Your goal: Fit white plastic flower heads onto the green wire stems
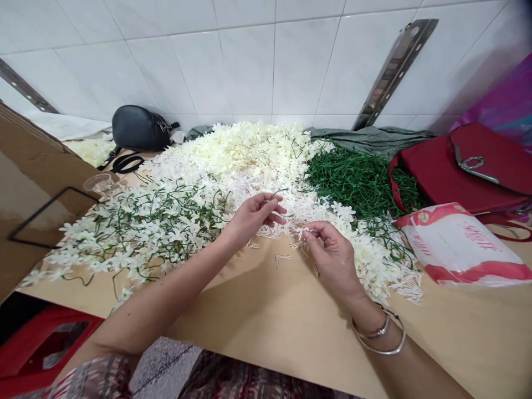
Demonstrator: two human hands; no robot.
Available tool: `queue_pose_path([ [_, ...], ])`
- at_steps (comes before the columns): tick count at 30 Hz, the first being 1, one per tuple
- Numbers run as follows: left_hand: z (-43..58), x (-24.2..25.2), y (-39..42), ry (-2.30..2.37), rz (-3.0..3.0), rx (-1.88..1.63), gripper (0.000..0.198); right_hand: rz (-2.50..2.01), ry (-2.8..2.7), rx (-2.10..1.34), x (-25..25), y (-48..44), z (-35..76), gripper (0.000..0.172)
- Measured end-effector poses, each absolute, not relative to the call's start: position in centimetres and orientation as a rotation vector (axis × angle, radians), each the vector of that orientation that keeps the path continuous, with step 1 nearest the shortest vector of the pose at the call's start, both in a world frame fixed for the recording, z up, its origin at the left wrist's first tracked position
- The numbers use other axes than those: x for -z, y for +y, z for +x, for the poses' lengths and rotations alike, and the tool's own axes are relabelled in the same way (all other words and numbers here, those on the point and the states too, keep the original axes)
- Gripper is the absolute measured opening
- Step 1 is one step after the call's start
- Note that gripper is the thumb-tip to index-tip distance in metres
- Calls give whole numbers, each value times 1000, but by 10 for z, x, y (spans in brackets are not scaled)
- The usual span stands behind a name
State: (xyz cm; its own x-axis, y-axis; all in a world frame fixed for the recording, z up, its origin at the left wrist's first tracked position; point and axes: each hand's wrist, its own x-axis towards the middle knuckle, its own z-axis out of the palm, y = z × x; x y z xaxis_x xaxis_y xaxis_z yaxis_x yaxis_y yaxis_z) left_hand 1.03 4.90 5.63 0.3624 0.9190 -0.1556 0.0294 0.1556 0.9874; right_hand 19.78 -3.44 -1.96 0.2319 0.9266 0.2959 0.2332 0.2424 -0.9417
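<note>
My left hand [253, 215] pinches a thin green wire stem [279, 192] that curls up above its fingers. My right hand [330, 256], with bangles on its wrist, pinches a small white stamen piece [303, 231] at its fingertips. Both hands hover over the near edge of a big heap of cream artificial flowers [249, 152] on the brown cardboard surface [266, 316]. To the left lie assembled flower sprigs on green stems [145, 230]. A pile of bare green stems [357, 180] lies at the right. A loose white stamen cluster [281, 258] lies on the cardboard between my hands.
A black bag [139, 128] and a clear plastic cup [101, 183] sit at back left. A red bag [469, 166] and a red-and-white plastic packet [461, 244] lie at the right. A red crate [41, 346] stands below the left edge. White tiled wall behind.
</note>
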Motion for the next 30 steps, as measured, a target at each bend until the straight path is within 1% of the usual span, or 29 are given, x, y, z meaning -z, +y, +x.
queue_pose_path([
  [5,-14,-37,17,977,1230,-727,40,-1196,-1079,-844,19,-30,202,14],
  [11,-15,-31,0,904,1231,-779,48,-1127,-1032,-1033,18,-31,204,15],
  [15,-12,-31,-4,842,1185,-711,49,-999,-1035,-1170,14,-32,202,25],
  [19,-10,-26,-6,790,1174,-638,49,-985,-1115,-1232,10,-33,201,33],
  [25,-7,-26,-7,794,1276,-581,42,-961,-1044,-1340,11,-36,192,34],
  [30,-8,-30,-6,904,1272,-650,38,-983,-1077,-1345,11,-38,195,35],
])
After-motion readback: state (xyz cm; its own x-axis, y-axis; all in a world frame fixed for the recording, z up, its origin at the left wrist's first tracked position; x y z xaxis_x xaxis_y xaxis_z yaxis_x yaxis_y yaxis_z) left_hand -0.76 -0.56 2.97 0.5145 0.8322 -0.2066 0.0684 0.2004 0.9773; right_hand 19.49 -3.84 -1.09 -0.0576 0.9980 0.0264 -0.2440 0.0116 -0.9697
